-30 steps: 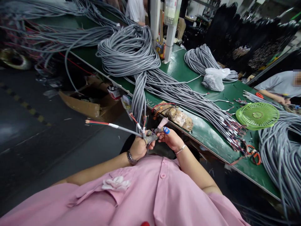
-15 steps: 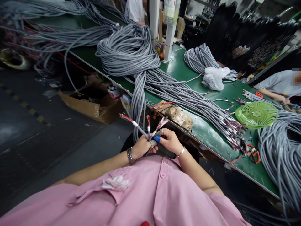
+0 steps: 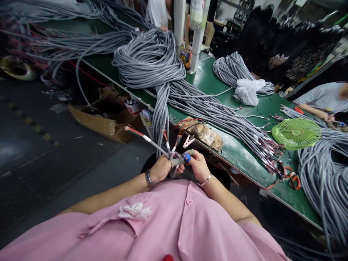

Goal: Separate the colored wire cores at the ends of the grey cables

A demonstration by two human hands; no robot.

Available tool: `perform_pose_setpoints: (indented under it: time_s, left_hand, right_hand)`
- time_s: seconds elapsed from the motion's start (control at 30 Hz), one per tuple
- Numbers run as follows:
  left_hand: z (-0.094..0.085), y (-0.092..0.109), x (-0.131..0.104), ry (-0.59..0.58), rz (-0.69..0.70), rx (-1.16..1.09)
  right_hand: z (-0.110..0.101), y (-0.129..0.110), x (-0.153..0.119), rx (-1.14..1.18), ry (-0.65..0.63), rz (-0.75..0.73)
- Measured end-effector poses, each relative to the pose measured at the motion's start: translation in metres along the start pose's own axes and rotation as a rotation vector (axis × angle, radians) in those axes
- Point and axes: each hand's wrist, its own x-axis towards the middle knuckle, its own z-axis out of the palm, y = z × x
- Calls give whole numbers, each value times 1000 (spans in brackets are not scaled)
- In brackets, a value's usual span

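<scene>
My left hand (image 3: 161, 168) is closed around several grey cables (image 3: 161, 148) in front of my waist. Their stripped ends fan upward, showing red, green and other coloured wires (image 3: 136, 132) above white sleeves. Right beside it, my right hand (image 3: 199, 167) is closed in a pinch, a blue wrap (image 3: 187, 157) on one digit. What sits between its fingertips is too small and hidden to name. Grey wrapping covers other digits where the two hands meet. Just above them, a pink clip (image 3: 188, 141) shows at the bench edge.
Grey cable coils (image 3: 148, 59) and a long cable bundle lie on the green bench (image 3: 202, 78). A green fan (image 3: 296, 133), orange-handled scissors (image 3: 295, 179) and a taped brown block (image 3: 208, 136) are there too. A cardboard box (image 3: 95, 121) stands below. Another person (image 3: 323, 98) works at right.
The stripped cable ends have swung left and spread farther apart. My right hand has shifted slightly, and the pink clip now shows apart from the wires.
</scene>
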Motion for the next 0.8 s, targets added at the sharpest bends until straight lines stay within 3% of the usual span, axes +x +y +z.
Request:
perform_pose_setpoints:
  time_s: [0.13, 0.43, 0.63, 0.8]
  left_hand:
    - [-6, 3, -2, -63, -15, 145]
    - [-5, -11, 1, 88, 4, -131]
    - [-2, -7, 1, 120, 26, -160]
    - [-3, -11, 1, 137, 26, -69]
  right_hand:
    - [-1, -8, 6, -20, -146, 64]
    - [-1, -4, 14, -115, 53, 18]
    - [-3, 2, 14, -51, 18, 42]
    - [6, -7, 15, -95, -7, 14]
